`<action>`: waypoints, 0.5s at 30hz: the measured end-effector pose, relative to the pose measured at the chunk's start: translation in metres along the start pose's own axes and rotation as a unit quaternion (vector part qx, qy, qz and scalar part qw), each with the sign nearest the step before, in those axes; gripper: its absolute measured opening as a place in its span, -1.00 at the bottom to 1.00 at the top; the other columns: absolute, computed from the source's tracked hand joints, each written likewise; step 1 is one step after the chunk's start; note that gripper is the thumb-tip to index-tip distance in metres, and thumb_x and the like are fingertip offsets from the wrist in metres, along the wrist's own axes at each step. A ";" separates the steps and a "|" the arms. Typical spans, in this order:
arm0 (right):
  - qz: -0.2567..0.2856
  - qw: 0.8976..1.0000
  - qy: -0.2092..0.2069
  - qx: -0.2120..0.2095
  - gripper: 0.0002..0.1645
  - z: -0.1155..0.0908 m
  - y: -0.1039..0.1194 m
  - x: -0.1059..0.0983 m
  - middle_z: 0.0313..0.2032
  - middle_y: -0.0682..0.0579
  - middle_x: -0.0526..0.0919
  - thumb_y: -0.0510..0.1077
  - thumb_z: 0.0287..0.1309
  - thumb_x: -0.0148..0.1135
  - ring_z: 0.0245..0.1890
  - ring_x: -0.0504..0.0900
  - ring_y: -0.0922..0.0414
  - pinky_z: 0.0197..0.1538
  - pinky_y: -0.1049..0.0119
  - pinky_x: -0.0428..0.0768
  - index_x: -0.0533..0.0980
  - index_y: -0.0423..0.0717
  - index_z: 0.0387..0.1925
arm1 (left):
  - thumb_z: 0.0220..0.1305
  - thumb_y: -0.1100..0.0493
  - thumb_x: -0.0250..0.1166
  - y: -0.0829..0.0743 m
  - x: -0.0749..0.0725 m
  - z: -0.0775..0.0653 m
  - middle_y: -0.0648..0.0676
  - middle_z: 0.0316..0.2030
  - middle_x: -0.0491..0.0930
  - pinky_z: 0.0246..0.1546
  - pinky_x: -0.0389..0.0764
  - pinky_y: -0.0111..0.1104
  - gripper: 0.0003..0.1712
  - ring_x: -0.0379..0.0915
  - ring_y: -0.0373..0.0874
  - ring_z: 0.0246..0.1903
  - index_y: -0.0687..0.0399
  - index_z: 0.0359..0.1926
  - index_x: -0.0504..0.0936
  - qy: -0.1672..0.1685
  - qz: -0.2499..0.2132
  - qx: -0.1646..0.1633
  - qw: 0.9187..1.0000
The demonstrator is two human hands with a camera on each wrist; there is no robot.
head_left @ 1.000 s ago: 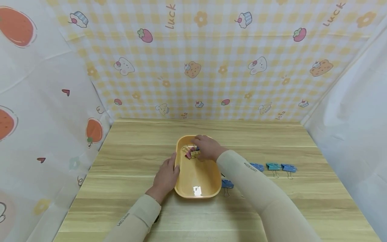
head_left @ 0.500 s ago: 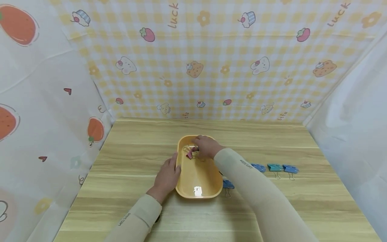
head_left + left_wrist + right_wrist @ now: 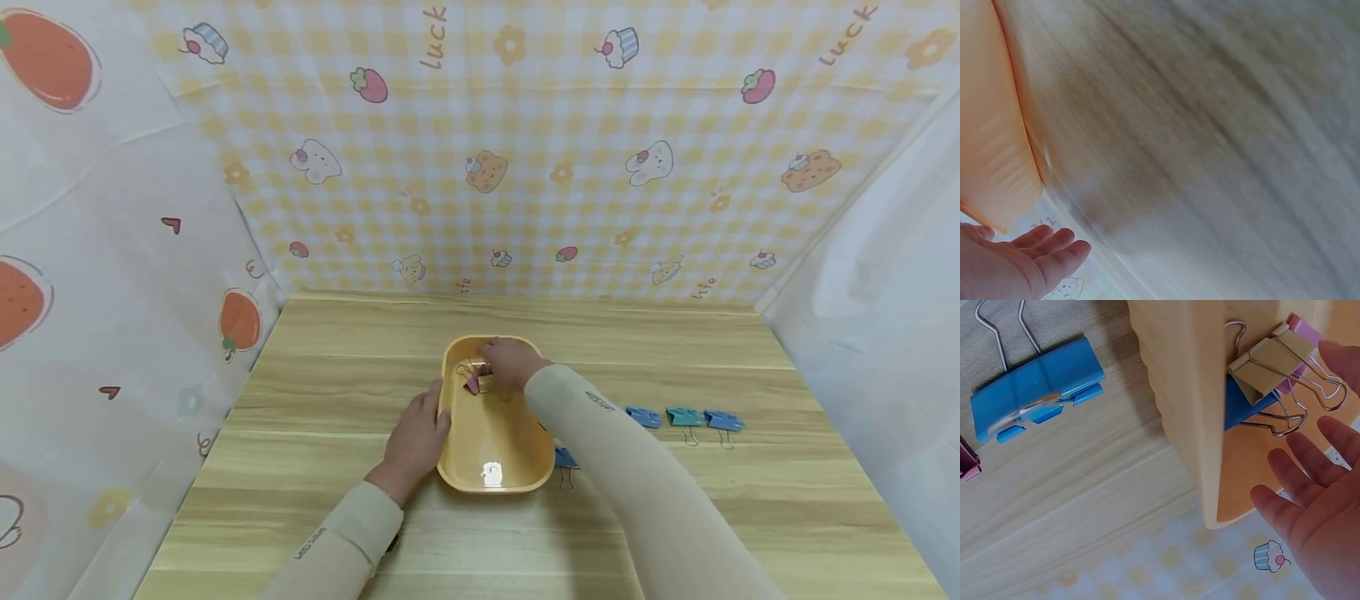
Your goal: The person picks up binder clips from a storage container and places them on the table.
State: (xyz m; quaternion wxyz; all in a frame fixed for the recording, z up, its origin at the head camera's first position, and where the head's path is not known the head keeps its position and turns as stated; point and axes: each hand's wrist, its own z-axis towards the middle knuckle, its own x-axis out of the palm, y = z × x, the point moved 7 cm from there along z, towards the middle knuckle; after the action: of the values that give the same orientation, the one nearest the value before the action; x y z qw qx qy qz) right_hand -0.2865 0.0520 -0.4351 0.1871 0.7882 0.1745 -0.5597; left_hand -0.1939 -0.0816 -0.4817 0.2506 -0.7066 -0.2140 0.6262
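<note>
- Left hand (image 3: 414,433) is touching tray (image 3: 491,433), fingers straight; right hand (image 3: 513,367) is spreading, holding nothing.
- Inside, yellow clip (image 3: 1279,357) is pointing handle toward right hand.
- On bench (image 3: 337,375), tray's long axis is running forward.

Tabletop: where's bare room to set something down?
Bare: the tabletop between the left hand and white side sheet; the near half of the tray. Crowded: its far end, with jumbled clips and the right hand; right of the tray, with blue clips and a green clip.
</note>
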 end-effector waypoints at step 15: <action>-0.005 1.000 0.006 0.014 -0.44 -0.001 0.004 0.000 0.09 0.00 0.54 -0.14 0.10 0.35 0.12 0.51 0.04 0.20 0.17 0.46 0.49 -0.05 0.18 | 0.48 -0.02 -0.08 0.000 0.000 0.000 0.33 0.29 0.29 0.12 0.42 0.12 -0.31 0.29 0.27 0.23 0.03 0.52 0.01 0.000 0.001 0.001 1.000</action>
State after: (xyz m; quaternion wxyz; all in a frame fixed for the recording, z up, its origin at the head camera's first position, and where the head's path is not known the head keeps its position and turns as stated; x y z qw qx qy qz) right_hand -0.2841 0.0488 -0.4342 0.1721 0.7931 0.1721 -0.5584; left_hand -0.1935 -0.0814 -0.4821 0.2507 -0.7068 -0.2121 0.6265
